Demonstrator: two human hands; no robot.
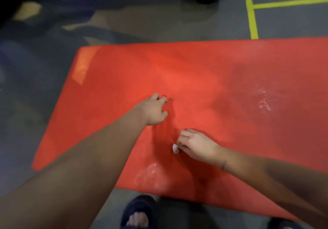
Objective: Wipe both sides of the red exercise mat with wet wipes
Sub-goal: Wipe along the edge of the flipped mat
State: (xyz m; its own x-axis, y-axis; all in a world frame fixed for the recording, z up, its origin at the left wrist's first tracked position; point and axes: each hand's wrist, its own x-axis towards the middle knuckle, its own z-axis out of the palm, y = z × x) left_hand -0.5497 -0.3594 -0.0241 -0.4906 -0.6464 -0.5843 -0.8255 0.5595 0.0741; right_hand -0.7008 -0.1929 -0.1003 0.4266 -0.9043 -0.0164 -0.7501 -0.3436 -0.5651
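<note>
The grey floor (44,95) carries the red exercise mat (221,72), which lies flat and runs from the left of the scene out past the right edge. At the mat's far left corner sits a paler orange rectangle (82,65), too blurred to read. The left hand (153,110) reaches over the middle of the mat with its fingers spread and bent, holding nothing; whether the tips touch the surface cannot be told. Near the bottom edge, a dark slipper (138,211) with bare toes stands on the floor just beside the mat's near edge. A shiny damp smear (150,173) marks the mat close to that edge. To the right, the right hand (197,146) pinches a small crumpled white wet wipe (175,148) low over the mat. Further right, another wet patch (262,100) glistens. Yellow tape lines (252,15) cross the floor at the far right.
</note>
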